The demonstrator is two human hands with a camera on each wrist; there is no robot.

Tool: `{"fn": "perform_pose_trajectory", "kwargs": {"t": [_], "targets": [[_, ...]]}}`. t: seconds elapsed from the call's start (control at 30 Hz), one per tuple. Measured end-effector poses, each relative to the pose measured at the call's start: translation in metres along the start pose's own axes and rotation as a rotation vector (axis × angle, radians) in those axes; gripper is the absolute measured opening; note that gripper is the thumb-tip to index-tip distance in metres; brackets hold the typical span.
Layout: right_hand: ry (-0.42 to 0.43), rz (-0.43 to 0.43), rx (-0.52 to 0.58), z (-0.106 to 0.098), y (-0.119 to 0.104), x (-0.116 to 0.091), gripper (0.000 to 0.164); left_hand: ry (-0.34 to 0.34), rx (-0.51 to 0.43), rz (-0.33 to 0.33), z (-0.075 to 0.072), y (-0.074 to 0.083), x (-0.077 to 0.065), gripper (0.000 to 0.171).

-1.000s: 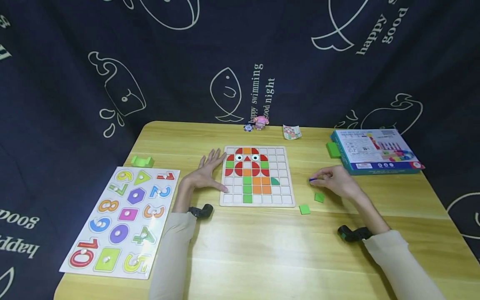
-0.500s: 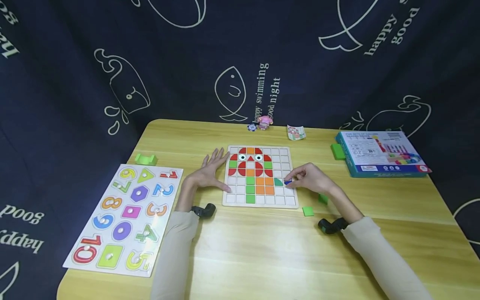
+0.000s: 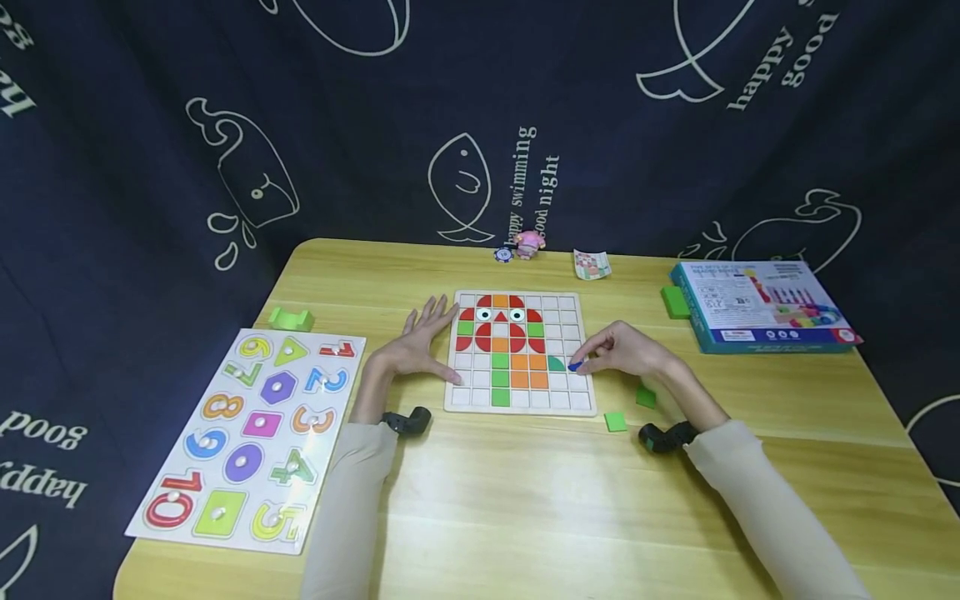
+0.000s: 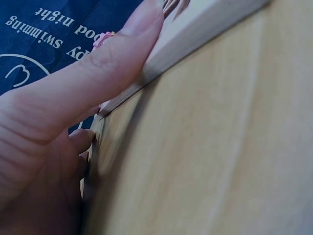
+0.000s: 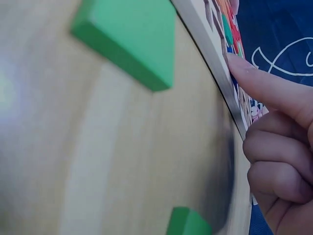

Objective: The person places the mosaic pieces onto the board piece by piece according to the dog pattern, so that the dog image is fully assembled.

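Note:
A square grid board [image 3: 560,332] lies mid-table, carrying red, orange, green and white tiles, some with eyes, set in a figure. My left hand [image 3: 408,350] spreads its fingers along the board's left side, thumb and fingertips at the edge; the left wrist view has the thumb [image 4: 98,73] across the board's rim. Between thumb and fingers of my right hand [image 3: 628,350] is a small blue tile [image 3: 574,367], over a square at the board's right side. Just left of it sits a teal quarter-round tile [image 3: 556,363]. In the right wrist view the thumb [image 5: 266,85] mostly hides the blue tile.
Two green square tiles [image 3: 616,422] lie right of the board, one partly below my right wrist. A number puzzle [image 3: 311,483] is at the left, with a green block [image 3: 291,320] behind it. Back right are a box [image 3: 765,308] and another green block [image 3: 675,302]; a picture card [image 3: 592,265] lies behind the board.
My right hand has carried the blue tile leftward from the table to the board's right side, then shifted only slightly. The left hand keeps its place at the board's edge.

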State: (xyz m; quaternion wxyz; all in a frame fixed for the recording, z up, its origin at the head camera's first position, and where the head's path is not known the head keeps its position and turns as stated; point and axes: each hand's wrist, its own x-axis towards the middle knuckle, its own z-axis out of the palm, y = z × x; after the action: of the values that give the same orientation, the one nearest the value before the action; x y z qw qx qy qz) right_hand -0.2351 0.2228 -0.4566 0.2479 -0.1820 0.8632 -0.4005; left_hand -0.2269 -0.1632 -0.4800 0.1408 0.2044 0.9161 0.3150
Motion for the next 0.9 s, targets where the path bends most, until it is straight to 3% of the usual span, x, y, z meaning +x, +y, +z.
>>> {"fn": "perform_pose_trajectory", "kwargs": {"t": [0.1, 0.2, 0.47, 0.67, 0.9], "targets": [[-0.004, -0.001, 0.0, -0.002, -0.001, -0.002, 0.022, 0.0, 0.001, 0.0, 0.0, 0.001, 0.0, 0.129], [0.047, 0.014, -0.003, -0.002, -0.001, -0.011, 0.025, 0.0, 0.016, 0.003, 0.0, 0.001, 0.0, 0.129], [0.203, 0.119, -0.004, -0.005, 0.02, -0.065, 0.037, 0.01, 0.022, 0.007, -0.001, 0.001, -0.002, 0.127], [0.206, 0.186, 0.044, -0.003, 0.046, -0.103, 0.05, 0.007, 0.013, 0.01, 0.0, 0.0, -0.002, 0.126], [0.226, 0.174, 0.024, 0.001, 0.052, -0.111, 0.045, 0.003, 0.009, 0.026, 0.001, 0.003, -0.002, 0.127]]}}
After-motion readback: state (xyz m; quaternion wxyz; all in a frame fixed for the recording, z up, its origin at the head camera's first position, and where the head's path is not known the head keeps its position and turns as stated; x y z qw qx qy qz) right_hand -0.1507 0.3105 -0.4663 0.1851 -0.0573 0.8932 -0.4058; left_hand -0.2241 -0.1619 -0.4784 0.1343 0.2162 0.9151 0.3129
